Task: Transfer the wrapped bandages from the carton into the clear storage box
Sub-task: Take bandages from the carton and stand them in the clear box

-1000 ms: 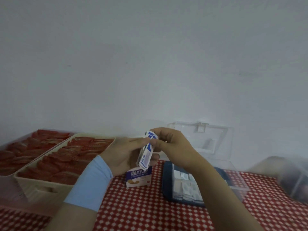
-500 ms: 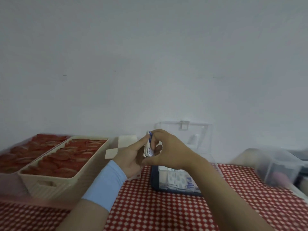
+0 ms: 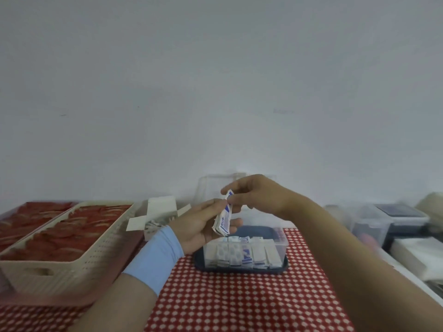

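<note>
Pale bare wall [image 3: 215, 92] fills the upper view; below it runs a table [image 3: 239, 305] under a red-and-white checked cloth. A second ago both hands were bunched tightly together around the bundle. Now the right hand [image 3: 260, 196] has lifted a little and pinches only the top edge of the stack of wrapped bandages [image 3: 222, 220] between thumb and forefinger. The left hand [image 3: 197, 224], with a blue cuff [image 3: 155, 257] at its wrist, curls round the lower half and carries its weight. The stack is upright, held in the air over the left part of the clear storage box [image 3: 280, 245], whose lid [image 3: 208, 188] stands open behind. Rows of packets [image 3: 244, 254] already stand on edge inside, so I judge the task well under way (this bundle looks ready to go down).

Behind the left wrist lies the carton [image 3: 155, 215], flaps open; what remains inside is too blurred to tell. A cream basket [image 3: 79, 267] of red items sits to the left, and lidded containers [image 3: 395, 214] crowd the right edge. Nothing stands between the stack and the box; the filled rows leave little free room.
</note>
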`<action>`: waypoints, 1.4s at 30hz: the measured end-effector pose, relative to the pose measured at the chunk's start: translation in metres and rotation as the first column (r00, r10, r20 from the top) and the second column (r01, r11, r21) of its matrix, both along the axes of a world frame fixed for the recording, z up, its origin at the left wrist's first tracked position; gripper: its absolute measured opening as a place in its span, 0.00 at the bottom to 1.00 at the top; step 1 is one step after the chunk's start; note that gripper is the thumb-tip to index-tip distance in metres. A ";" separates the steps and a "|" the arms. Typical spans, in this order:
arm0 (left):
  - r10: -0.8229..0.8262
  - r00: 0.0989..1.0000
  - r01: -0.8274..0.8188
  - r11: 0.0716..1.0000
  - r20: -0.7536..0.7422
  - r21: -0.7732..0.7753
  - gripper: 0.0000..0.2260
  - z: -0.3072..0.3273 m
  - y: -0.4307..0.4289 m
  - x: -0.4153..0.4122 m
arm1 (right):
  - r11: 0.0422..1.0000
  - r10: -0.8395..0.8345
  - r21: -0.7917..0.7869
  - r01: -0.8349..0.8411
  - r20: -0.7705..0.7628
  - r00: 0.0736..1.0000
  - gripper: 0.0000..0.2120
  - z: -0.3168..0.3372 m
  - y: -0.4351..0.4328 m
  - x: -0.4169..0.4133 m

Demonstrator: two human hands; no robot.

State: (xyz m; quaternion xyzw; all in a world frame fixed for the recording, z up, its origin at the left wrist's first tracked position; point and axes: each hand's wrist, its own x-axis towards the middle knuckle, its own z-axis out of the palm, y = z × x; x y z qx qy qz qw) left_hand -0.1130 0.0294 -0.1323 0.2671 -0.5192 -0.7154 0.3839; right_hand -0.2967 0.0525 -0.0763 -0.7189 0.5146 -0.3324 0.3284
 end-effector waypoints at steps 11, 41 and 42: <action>0.065 0.869 0.076 0.962 0.491 -0.263 0.13 -0.006 -0.021 -0.049 | 0.981 -0.185 -0.024 0.190 -0.387 0.903 0.05 -0.005 -0.018 -0.063; 0.232 0.227 0.661 0.677 0.946 -0.324 0.14 -0.042 -0.027 -0.102 | 0.971 -0.092 0.002 0.241 -0.920 0.381 0.09 -0.086 -0.055 -0.055; 0.227 0.244 0.665 0.669 0.943 -0.333 0.18 -0.046 -0.030 -0.101 | 0.970 -0.086 0.011 0.242 -0.918 0.386 0.09 -0.086 -0.055 -0.055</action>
